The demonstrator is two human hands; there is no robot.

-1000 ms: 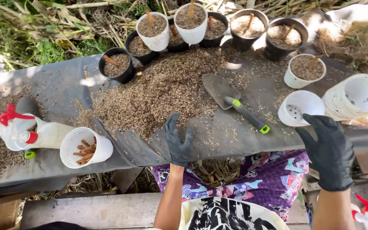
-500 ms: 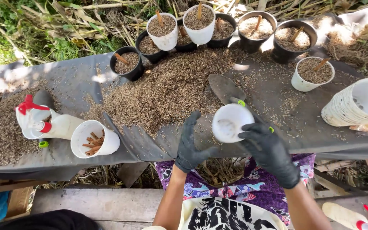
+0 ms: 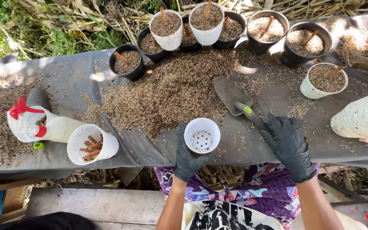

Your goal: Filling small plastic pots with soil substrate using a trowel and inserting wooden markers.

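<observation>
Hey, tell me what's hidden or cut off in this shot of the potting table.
Head view only:
- Trowel handle: covered by right hand.
- Stack of white pots: cut by the right edge.
- White pot outer wall: behind left hand.
- Spray bottle contents: opaque.

Left hand [image 3: 189, 158] curled in a grip, right hand [image 3: 290, 147] palm-down, fingers closed.

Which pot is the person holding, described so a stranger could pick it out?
On the grey sheet covering the table, look at the near edge of the husk pile. The left hand holds a small white pot there. Unlike the filled pots behind, it is empty, its holed bottom showing.
</observation>
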